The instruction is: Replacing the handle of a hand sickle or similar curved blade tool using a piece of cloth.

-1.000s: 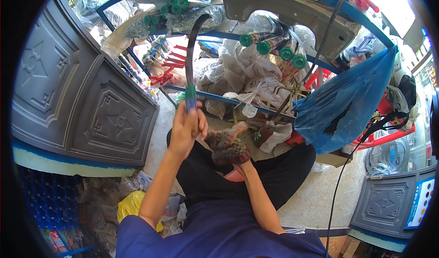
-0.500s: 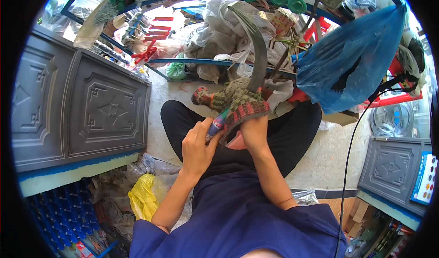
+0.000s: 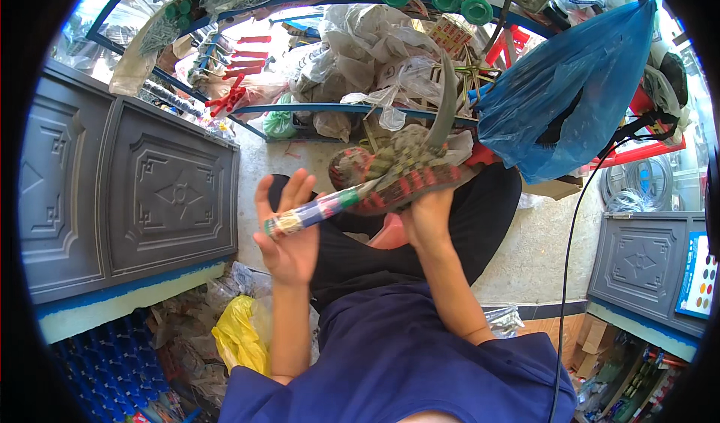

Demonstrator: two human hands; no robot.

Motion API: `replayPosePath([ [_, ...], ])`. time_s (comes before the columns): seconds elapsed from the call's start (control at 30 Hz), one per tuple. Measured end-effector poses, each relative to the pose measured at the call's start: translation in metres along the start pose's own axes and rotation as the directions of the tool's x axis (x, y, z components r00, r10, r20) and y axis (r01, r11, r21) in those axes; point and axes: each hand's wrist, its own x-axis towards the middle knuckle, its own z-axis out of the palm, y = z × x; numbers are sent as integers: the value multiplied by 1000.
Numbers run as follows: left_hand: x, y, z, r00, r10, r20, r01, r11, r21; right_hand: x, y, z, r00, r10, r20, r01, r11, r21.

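A sickle with a curved grey blade is held up over my lap. Its handle, wrapped in a coloured label with green ends, points down to the left. A thick knitted piece in olive and red checks covers the middle of the sickle, where blade and handle meet. My right hand grips the sickle there through the knit, its fingers mostly hidden. My left hand is open beside the handle's end, palm up and fingers spread. The handle crosses in front of that palm; whether it touches, I cannot tell.
Ahead stands a blue-framed rack with plastic-wrapped goods and red-handled tools. A blue plastic bag hangs at right, near a black cable. Grey panelled cabinets flank me. A yellow bag lies at lower left.
My left hand has let go of the handle and opened, moving left. The sickle has tilted, so its handle now points more to the left. My right hand has shifted slightly right.
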Motion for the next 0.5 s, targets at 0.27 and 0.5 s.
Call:
replayPosePath([
  [0.27,41,8,17,994,72,84,-27,896,-443,7,15,-32,965,29,262,-42,998,45],
  [0.5,50,31,20,993,12,119,25,951,-307,25,0,-45,971,39,236,-43,999,11],
])
